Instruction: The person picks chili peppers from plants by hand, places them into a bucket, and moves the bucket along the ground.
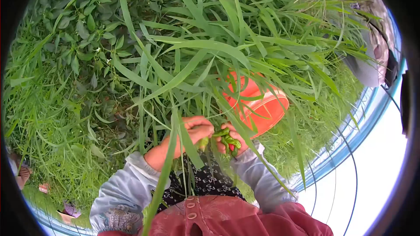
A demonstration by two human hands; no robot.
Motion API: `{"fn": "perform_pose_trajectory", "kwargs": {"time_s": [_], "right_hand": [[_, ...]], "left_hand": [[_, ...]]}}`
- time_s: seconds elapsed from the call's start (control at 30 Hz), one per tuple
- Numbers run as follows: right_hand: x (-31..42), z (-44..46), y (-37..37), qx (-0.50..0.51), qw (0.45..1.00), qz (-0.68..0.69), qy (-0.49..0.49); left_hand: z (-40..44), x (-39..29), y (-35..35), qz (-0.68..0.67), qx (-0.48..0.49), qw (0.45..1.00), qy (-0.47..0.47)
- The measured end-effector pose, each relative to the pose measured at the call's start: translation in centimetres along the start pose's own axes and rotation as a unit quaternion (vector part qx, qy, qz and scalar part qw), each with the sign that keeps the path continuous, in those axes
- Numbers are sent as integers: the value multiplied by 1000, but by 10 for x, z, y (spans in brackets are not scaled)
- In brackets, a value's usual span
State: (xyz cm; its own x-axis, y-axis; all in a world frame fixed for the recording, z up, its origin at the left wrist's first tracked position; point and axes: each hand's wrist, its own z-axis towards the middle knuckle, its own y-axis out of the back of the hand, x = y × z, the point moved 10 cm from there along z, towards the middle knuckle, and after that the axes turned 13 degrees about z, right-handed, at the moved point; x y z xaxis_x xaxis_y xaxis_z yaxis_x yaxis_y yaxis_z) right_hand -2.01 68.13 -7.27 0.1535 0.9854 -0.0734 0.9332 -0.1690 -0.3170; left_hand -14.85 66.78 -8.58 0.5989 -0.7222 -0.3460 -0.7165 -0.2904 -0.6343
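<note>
Green peppers and a red one (229,140) rest in my right hand (236,137), its fingers curled round them. Close beside it on the left, my left hand (197,130) has its fingers pinched together near the pepper stems, with a pale green piece (204,143) just under the fingertips. Whether the left fingers grip that piece is unclear. Long grass blades cross in front of my left wrist. An orange bucket (267,112) leans on its side just beyond my right hand, partly covered by grass.
Leafy pepper plants (94,30) with small white flowers grow at the upper left. Tall grass (197,48) fills the middle. A person in grey trousers (369,57) is at the upper right. Blue-edged sheeting (372,109) and thin hoops stand on the right.
</note>
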Motion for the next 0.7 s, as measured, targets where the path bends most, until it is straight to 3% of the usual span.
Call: {"fn": "perform_pose_trajectory", "kwargs": {"time_s": [0.03,0.07,0.1,0.13,0.17,0.23,0.33,0.37,0.47,0.5,0.6,0.67,0.7], "right_hand": [[9,-16,33,30,999,44,7],[13,-26,68,63,994,86,9],[35,-41,99,3,995,45,88],[56,-54,125,-53,985,5,162],[69,-61,159,-95,972,25,214],[92,-66,179,-130,953,70,265],[110,-80,165,-122,948,114,272],[109,-84,182,-125,945,109,280],[98,-73,260,-137,935,125,301],[88,-62,292,-141,932,147,300],[65,-53,321,-181,923,151,305],[25,-31,378,-172,931,174,270],[3,-13,366,11,947,240,213]], "left_hand": [[7,-17,-33,26,0,997,-78],[17,-8,-66,-48,68,993,-84],[28,-9,-90,48,60,992,-98],[58,34,-126,121,92,988,-37],[62,14,-144,188,60,967,-161],[73,14,-180,237,110,962,-74],[106,38,-191,402,-114,896,-149],[112,40,-191,374,-106,909,-152],[102,6,-178,325,70,925,-187],[107,11,-164,386,26,907,-167],[81,-81,-138,451,-24,848,-279],[83,-130,-140,571,-92,714,-395],[80,-154,-140,609,-125,647,-441]]}}
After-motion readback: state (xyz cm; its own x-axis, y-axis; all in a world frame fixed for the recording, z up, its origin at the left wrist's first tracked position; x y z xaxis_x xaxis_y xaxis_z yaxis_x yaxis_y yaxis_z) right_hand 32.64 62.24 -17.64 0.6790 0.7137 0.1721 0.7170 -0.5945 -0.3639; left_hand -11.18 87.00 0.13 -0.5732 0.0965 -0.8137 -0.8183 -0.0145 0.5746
